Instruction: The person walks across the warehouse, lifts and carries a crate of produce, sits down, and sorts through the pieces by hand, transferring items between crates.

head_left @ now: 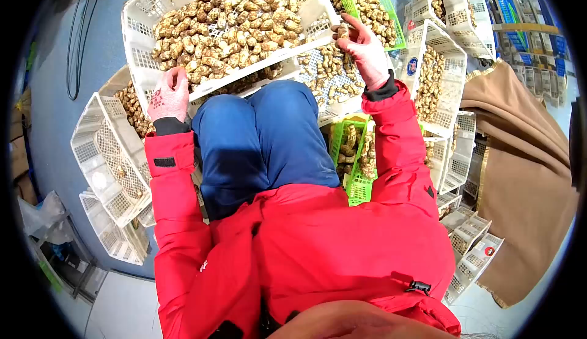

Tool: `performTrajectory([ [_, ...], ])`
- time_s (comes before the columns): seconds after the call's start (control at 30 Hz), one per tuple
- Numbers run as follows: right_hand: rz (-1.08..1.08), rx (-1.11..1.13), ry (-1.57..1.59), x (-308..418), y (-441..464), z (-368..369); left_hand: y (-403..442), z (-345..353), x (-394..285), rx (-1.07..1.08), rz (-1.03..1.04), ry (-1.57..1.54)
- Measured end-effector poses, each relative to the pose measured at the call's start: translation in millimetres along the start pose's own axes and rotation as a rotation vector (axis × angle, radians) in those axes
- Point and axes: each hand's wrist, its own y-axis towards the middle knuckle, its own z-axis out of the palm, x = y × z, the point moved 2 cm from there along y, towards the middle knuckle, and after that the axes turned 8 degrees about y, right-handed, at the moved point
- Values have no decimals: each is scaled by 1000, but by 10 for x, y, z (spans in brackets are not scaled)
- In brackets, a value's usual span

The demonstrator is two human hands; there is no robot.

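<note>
My left hand (170, 97), in a pink glove, lies over the near left corner of a large white crate (139, 24). Its fingers are curled together, and I cannot make out what, if anything, is in them. Stubby brown-and-cream mushrooms (244, 24) fill much of this crate, which is tilted in front of my knees. My right hand (370, 57), gloved alike, is raised past the crate's right end. Between its thumb and fingers it pinches one mushroom (343, 30). Below this hand, a second white crate (333, 114) holds more mushrooms, spread loosely over its mesh bottom.
A green basket (393, 30) of mushrooms stands beyond my right hand. Another green basket (361, 190) is beside my right thigh. White crates (455, 85) stand on the right, others (92, 149) on the left. Brown cloth (520, 174) drapes at far right.
</note>
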Motion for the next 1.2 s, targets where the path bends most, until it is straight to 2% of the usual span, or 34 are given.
performTrajectory([
  [0.03, -24, -58, -184, 13, -19, 3, -3, 5, 4, 2, 0, -5],
  [0.1, -121, -104, -124, 37, -53, 86, 8, 24, 14, 1, 1, -3],
  [0.13, -182, -119, -310, -8, -27, 26, 14, 35, 22, 0, 2, -3],
  [0.23, -213, -136, -505, -27, -8, -5, 12, 47, 42, -37, 51, 31],
  [0.33, -174, -112, -233, -92, -10, -45, -16, -6, -28, -9, 3, 51],
  [0.37, -103, -89, -124, -109, -1, -87, -18, -19, -30, 6, -26, 54],
  [0.43, -16, -111, -34, -66, -64, -154, -6, 6, 22, -18, 6, 20],
  [0.47, -5, -94, 126, -175, -55, -270, -8, 8, 16, -29, 3, 10],
  [0.5, 80, -97, 164, -193, -82, -321, -18, 12, 5, -40, -1, -1],
  [0.57, 102, -122, 273, -273, -133, -407, -18, 3, -4, -25, -11, -7],
  [0.77, 258, -68, 193, -584, -96, -786, -11, 18, 29, -34, 22, 10],
  [0.9, 303, -73, 225, -634, -88, -766, -19, 23, 43, -32, 17, -22],
  [0.97, 296, -85, 76, -701, -90, -816, -39, -24, -19, -18, -11, -2],
  [1.03, 359, -137, -494, -520, -41, -682, -39, -54, -54, -16, -12, -1],
  [1.07, 17, -152, -810, -681, 109, -858, -32, -65, -59, -18, -15, 0],
  [1.1, 18, -167, -636, -132, 81, -335, -42, -61, -51, -10, -15, 3],
  [1.17, -139, -125, -437, 39, 356, -34, -41, -36, -39, -31, 7, 2],
  [1.2, -35, 0, -479, 75, 553, 143, -41, -41, -47, -32, 9, 7],
])
